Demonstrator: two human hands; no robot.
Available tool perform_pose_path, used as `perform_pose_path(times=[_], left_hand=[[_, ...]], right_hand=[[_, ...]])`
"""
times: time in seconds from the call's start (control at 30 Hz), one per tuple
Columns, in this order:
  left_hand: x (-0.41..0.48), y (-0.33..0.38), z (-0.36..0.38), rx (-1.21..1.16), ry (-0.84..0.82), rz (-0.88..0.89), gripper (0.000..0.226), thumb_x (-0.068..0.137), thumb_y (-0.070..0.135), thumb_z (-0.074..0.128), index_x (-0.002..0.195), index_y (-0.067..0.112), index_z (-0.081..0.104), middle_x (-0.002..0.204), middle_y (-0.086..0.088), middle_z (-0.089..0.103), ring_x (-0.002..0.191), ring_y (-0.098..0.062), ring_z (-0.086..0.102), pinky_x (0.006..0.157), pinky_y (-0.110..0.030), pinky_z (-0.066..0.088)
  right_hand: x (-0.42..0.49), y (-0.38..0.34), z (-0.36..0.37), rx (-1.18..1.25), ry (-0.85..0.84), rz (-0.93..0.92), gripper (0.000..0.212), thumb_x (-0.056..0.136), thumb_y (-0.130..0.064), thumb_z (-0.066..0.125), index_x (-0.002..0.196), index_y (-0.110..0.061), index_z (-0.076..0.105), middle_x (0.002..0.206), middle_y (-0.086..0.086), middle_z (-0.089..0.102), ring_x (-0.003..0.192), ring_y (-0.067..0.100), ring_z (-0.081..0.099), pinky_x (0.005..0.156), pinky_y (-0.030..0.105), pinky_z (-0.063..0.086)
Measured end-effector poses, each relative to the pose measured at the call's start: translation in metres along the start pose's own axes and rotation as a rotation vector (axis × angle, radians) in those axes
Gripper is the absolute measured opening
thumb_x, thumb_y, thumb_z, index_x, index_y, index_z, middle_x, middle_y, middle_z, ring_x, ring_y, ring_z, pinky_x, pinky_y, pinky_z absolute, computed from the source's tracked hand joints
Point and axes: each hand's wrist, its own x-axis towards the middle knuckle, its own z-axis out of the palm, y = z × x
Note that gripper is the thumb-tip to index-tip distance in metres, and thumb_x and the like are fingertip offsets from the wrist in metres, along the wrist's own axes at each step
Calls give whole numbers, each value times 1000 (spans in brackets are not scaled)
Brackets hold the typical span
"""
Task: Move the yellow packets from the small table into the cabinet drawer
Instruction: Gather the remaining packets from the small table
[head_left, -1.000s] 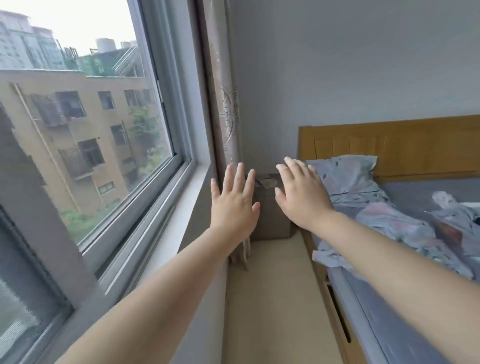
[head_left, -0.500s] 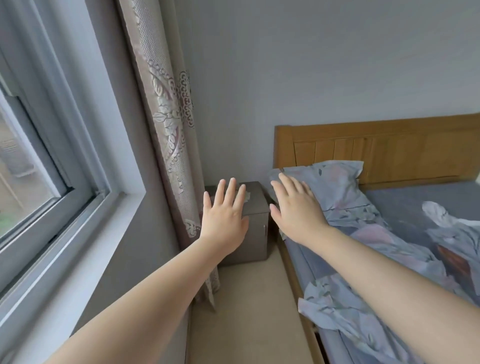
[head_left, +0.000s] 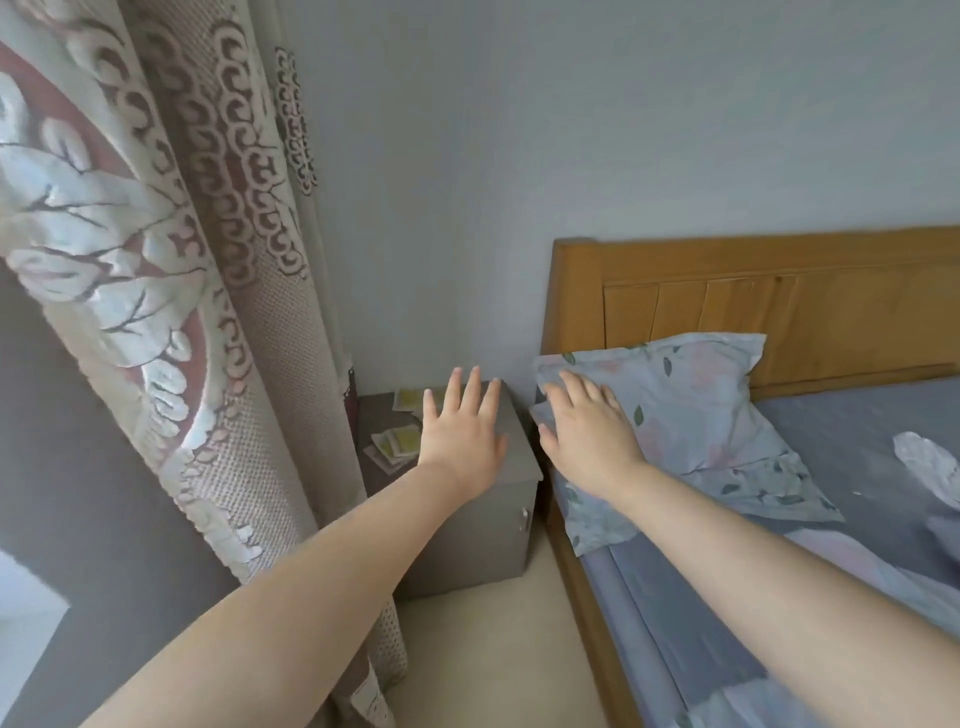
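Both hands are stretched out flat, fingers apart, holding nothing: left hand (head_left: 460, 441) over the grey nightstand (head_left: 488, 525), yellow packets (head_left: 397, 441) just left of it, right hand (head_left: 589, 434) over the floral pillow (head_left: 696, 415).

The window that filled the left of the frame 1 s ago has gone from view, and the curtain (head_left: 156, 260) now covers the upper left. The grey table (head_left: 511, 467) has grown larger at center, and yellow packets (head_left: 399, 441) on its top have come into view left of the left hand (head_left: 460, 441).
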Motion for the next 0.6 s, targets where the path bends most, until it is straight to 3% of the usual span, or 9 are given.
perform_pose_path(times=[0.23,0.6], left_hand=[[140,-46,82,-53,-175,-15,68,100,42,31,153,16,-5,161,-8,-9,147,-29,-11,117,-53,3],[292,-138,253,-271,-430,-343,63,101,39,34,153,18,5,161,-4,-4,148,-25,-4,117,-52,6]], right_hand=[[140,21,91,-20,-111,-4,54,96,-38,38,142,-10,33,146,10,35,134,26,32,109,40,28],[343,33,281,42,-409,-148,52,97,-37,39,139,-7,32,139,12,39,128,29,37,103,40,33]])
